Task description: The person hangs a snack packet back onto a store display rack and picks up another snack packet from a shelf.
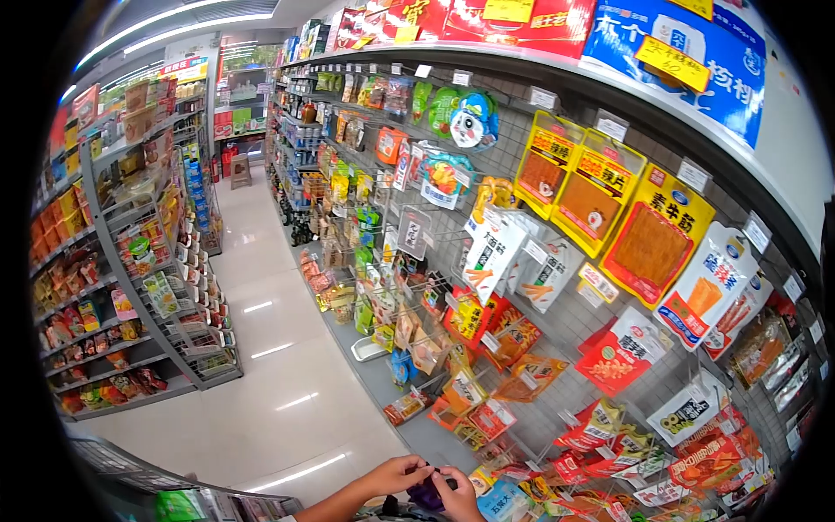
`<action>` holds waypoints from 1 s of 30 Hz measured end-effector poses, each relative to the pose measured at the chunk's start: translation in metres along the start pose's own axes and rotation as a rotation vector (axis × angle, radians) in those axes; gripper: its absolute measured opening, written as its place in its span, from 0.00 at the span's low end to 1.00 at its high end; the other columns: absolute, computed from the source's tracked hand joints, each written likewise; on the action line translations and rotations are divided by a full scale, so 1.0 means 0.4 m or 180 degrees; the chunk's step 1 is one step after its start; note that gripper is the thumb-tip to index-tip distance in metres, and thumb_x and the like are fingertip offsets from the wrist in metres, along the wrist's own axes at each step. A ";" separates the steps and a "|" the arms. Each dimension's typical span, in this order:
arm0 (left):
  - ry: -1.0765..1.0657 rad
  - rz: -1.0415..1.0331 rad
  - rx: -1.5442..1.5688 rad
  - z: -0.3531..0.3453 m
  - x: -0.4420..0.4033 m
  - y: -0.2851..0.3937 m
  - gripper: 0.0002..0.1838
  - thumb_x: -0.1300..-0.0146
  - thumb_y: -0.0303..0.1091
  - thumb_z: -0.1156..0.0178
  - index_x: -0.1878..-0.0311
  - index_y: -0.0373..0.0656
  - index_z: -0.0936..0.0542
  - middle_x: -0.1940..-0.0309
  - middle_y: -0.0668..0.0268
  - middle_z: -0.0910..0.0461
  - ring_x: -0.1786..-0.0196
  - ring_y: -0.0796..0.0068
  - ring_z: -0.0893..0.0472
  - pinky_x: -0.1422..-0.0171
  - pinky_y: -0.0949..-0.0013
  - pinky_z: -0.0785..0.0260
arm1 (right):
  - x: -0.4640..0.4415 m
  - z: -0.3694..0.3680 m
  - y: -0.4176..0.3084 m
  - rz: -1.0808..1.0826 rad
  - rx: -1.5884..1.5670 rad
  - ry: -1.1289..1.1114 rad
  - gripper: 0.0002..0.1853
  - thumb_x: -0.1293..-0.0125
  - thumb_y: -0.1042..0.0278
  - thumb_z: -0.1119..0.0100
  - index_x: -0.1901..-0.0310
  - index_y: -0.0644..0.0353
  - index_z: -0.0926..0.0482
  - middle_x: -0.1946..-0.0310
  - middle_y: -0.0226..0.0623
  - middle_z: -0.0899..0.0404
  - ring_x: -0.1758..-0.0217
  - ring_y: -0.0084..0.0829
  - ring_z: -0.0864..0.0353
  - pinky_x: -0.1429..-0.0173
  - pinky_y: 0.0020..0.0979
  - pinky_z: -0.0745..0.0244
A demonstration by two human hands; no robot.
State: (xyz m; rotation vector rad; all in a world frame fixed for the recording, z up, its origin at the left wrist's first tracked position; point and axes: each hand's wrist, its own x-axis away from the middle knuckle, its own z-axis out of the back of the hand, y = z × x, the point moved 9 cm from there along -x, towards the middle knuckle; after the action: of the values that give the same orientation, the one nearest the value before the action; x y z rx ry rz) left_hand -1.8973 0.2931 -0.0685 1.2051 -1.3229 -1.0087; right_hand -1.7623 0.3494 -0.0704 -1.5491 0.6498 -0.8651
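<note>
At the bottom of the view, my left hand point(397, 475) is closed in a pinch, its fingertips close to those of my right hand point(457, 498). My right hand is closed as well, thumb and fingers bent together. A dark purple item point(424, 496) shows between and below them, and both hands seem to grip its upper edge. Its kind cannot be made out, and its lower part is cut off by the frame. Just right of my right hand hangs a blue and white snack packet point(506, 502).
A grey mesh rack point(557, 335) on the right carries many hanging snack packets, with boxes on the shelf above. Stocked shelves point(130, 252) line the left side. Between them runs a shiny tiled aisle point(278, 331), with a small stool point(240, 171) at its far end.
</note>
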 end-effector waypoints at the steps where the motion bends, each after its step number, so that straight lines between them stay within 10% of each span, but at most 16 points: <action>1: 0.0111 0.0004 0.0055 0.022 0.001 -0.007 0.14 0.22 0.43 0.38 0.57 0.41 0.21 0.69 0.74 0.22 0.65 0.86 0.25 0.60 0.76 0.30 | -0.017 -0.018 0.019 -0.0126 -0.0189 -0.0117 0.09 0.24 0.63 0.36 0.53 0.61 0.19 0.66 0.28 0.18 0.62 0.19 0.22 0.57 0.24 0.26; 12: 0.1386 0.0032 0.0539 0.322 0.090 -0.041 0.12 0.21 0.40 0.40 0.57 0.40 0.20 0.67 0.74 0.20 0.62 0.85 0.22 0.56 0.77 0.28 | -0.210 -0.331 0.083 -0.1384 -0.0552 -0.1092 0.14 0.20 0.59 0.43 0.65 0.56 0.22 0.80 0.27 0.25 0.82 0.23 0.30 0.77 0.25 0.38; 15: 0.1677 0.0208 0.0439 0.438 0.109 -0.036 0.15 0.19 0.42 0.43 0.55 0.40 0.19 0.67 0.73 0.20 0.62 0.84 0.22 0.56 0.76 0.28 | -0.273 -0.480 0.107 -0.1646 -0.0115 -0.2304 0.24 0.16 0.43 0.57 0.50 0.57 0.21 0.79 0.28 0.25 0.81 0.16 0.34 0.79 0.20 0.46; 30: 0.1970 0.0629 0.0305 1.046 -0.045 0.187 0.25 0.18 0.51 0.48 0.61 0.38 0.16 0.75 0.73 0.22 0.70 0.84 0.28 0.63 0.76 0.35 | -0.778 -0.982 -0.069 -0.1803 -0.0858 -0.2542 0.14 0.17 0.54 0.52 0.51 0.57 0.23 0.71 0.30 0.22 0.76 0.17 0.28 0.76 0.20 0.41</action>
State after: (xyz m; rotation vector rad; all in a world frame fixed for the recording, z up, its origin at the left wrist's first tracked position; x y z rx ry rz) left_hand -2.3220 0.2982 -0.0442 1.2910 -0.9741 -0.3804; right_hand -2.2631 0.3796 -0.0799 -2.1775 -0.2810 -0.4812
